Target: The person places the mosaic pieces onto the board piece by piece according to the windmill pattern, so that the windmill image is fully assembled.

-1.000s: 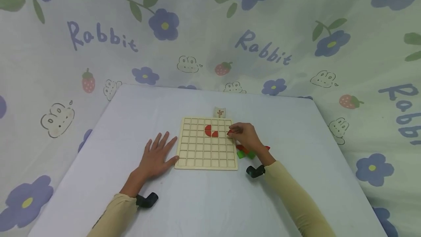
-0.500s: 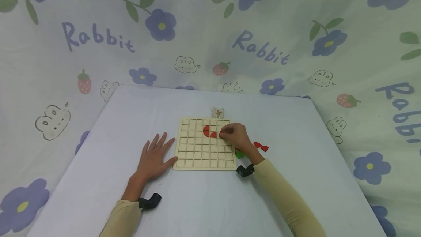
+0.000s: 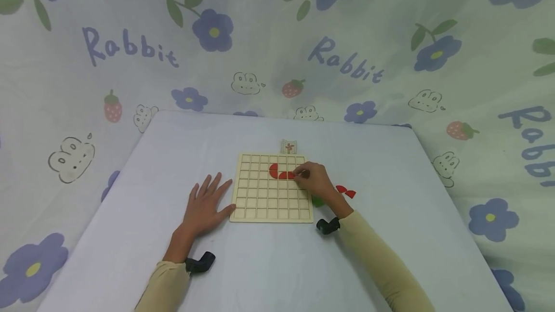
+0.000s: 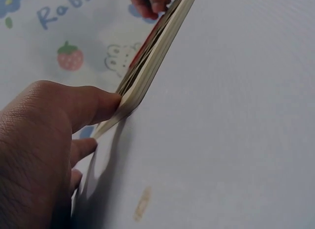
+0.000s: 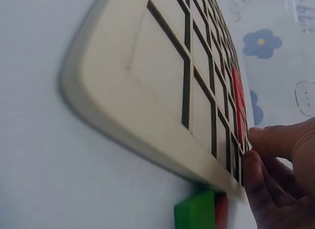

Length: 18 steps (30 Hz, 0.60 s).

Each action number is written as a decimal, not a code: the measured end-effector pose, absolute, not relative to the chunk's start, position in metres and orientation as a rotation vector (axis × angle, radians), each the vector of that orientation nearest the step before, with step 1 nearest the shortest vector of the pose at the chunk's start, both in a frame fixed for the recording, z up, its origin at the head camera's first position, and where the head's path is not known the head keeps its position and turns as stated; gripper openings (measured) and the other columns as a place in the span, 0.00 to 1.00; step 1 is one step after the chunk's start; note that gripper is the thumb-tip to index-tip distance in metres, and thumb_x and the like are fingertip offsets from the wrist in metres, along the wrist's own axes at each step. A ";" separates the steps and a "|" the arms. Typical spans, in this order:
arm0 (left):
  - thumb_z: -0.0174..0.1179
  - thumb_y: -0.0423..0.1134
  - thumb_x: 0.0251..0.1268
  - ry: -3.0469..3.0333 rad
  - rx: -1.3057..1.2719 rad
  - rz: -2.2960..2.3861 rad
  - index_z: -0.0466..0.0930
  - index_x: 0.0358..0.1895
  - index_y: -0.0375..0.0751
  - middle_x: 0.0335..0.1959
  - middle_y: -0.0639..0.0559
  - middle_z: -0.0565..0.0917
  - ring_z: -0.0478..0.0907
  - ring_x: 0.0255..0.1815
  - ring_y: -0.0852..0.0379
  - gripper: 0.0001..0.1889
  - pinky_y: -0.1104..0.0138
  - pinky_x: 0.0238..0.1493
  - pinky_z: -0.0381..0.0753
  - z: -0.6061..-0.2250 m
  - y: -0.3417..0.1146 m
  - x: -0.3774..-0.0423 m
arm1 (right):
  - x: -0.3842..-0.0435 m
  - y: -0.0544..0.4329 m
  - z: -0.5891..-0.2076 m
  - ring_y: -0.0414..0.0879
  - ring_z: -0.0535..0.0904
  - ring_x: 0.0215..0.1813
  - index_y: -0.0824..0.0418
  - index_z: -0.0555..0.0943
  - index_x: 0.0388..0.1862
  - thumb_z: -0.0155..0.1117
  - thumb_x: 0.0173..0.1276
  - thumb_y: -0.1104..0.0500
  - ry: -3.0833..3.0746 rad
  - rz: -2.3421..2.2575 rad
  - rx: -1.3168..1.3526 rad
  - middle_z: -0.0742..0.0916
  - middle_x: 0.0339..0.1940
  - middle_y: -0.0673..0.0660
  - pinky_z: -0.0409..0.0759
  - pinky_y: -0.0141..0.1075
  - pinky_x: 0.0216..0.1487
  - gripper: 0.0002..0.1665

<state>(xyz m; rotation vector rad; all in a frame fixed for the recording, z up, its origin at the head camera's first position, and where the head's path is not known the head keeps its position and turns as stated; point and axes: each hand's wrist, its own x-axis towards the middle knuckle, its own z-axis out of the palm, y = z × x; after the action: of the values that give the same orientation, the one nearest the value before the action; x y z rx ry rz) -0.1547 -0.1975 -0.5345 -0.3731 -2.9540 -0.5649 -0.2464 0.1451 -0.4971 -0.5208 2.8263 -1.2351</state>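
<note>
A pale wooden grid board (image 3: 264, 201) lies on the table with red quarter-round pieces (image 3: 274, 171) in its upper cells. My right hand (image 3: 316, 179) is at the board's right side, thumb and fingertips pinching a red piece (image 3: 291, 175) at its cell. In the right wrist view, thumb and finger meet at the end of the red row (image 5: 238, 106); the fingertips partly hide the piece. My left hand (image 3: 205, 208) rests flat with spread fingers left of the board, its thumb (image 4: 106, 106) touching the board's edge near the lower left corner.
Loose red pieces (image 3: 341, 189) lie right of the board. A green piece (image 3: 318, 201) sits by its right edge, partly behind the right hand. Behind the board stands a small card (image 3: 288, 147) with a red pinwheel pattern. A patterned curtain (image 3: 260, 37) surrounds the white table (image 3: 269, 264).
My right hand has moved left from the board's right edge, bringing the red piece to a cell beside the other red ones. The left hand stays in place.
</note>
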 end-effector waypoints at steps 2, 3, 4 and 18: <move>0.56 0.64 0.63 -2.961 -0.367 -0.572 0.63 0.75 0.50 0.78 0.43 0.53 0.41 0.78 0.40 0.40 0.40 0.71 0.39 -0.534 -0.198 -0.154 | -0.244 0.151 -0.494 0.45 0.81 0.40 0.60 0.86 0.42 0.69 0.66 0.62 2.811 -1.238 -0.504 0.86 0.40 0.51 0.81 0.39 0.41 0.07; 0.55 0.64 0.63 -2.967 -0.364 -0.572 0.63 0.75 0.50 0.78 0.43 0.53 0.41 0.78 0.40 0.40 0.40 0.71 0.38 -0.534 -0.198 -0.154 | -0.243 0.154 -0.492 0.45 0.81 0.40 0.60 0.86 0.43 0.69 0.66 0.62 2.806 -1.233 -0.493 0.86 0.40 0.51 0.81 0.39 0.41 0.07; 0.55 0.65 0.63 -2.974 -0.366 -0.581 0.62 0.75 0.50 0.79 0.43 0.52 0.41 0.78 0.40 0.40 0.40 0.71 0.38 -0.534 -0.198 -0.154 | -0.241 0.159 -0.491 0.46 0.81 0.40 0.60 0.86 0.44 0.69 0.66 0.61 2.801 -1.221 -0.480 0.86 0.40 0.51 0.81 0.39 0.40 0.08; 0.54 0.64 0.65 -3.008 -0.387 -0.607 0.61 0.76 0.48 0.79 0.42 0.51 0.38 0.79 0.40 0.40 0.40 0.71 0.35 -0.534 -0.199 -0.164 | -0.235 0.202 -0.486 0.47 0.79 0.42 0.61 0.86 0.50 0.72 0.63 0.49 2.813 -0.693 -0.326 0.85 0.45 0.53 0.79 0.40 0.38 0.22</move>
<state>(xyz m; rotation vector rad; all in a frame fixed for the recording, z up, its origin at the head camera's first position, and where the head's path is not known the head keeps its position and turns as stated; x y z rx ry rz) -0.1639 -0.1994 -0.5339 -0.3871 -3.0079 -0.6074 -0.2346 0.2020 -0.4862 -0.3255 2.8126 -0.6930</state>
